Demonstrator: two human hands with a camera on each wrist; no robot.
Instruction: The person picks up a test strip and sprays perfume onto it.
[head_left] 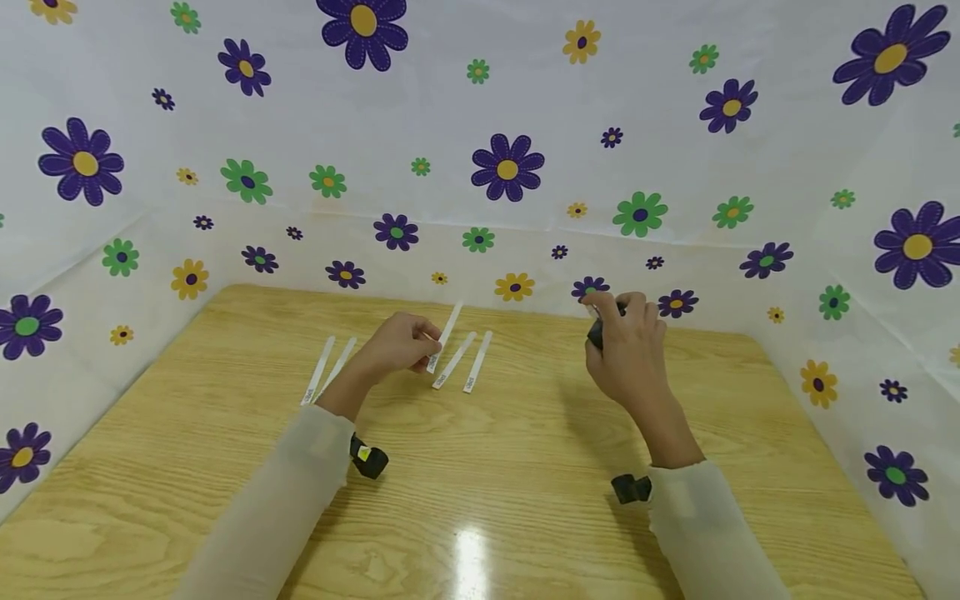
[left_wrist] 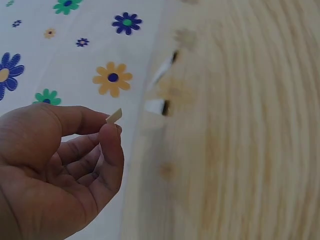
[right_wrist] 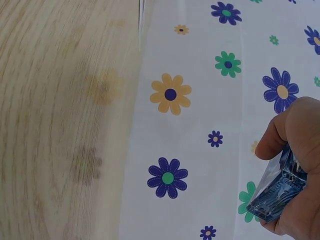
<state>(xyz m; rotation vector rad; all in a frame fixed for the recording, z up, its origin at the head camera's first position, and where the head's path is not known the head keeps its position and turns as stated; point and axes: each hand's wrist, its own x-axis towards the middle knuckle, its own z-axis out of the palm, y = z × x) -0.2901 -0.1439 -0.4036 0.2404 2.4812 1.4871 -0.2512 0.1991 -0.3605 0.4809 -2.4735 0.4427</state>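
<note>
My left hand pinches a slim white strip with small dark print on its near end. In the left wrist view the strip's end pokes out between thumb and forefinger. Just right of that hand, two similar strips, a slanted one and a steeper one, lie on the wooden table. Two more lie to its left, the outer strip and one partly behind my wrist. Raised at the right, my right hand grips a small dark blue patterned box with a pale, shiny side; the fingers cover much of it.
A white cloth printed with purple, green and yellow flowers hangs behind the table and along both sides. Black devices sit at my wrists, the left device and the right device. Light glares off the table's front.
</note>
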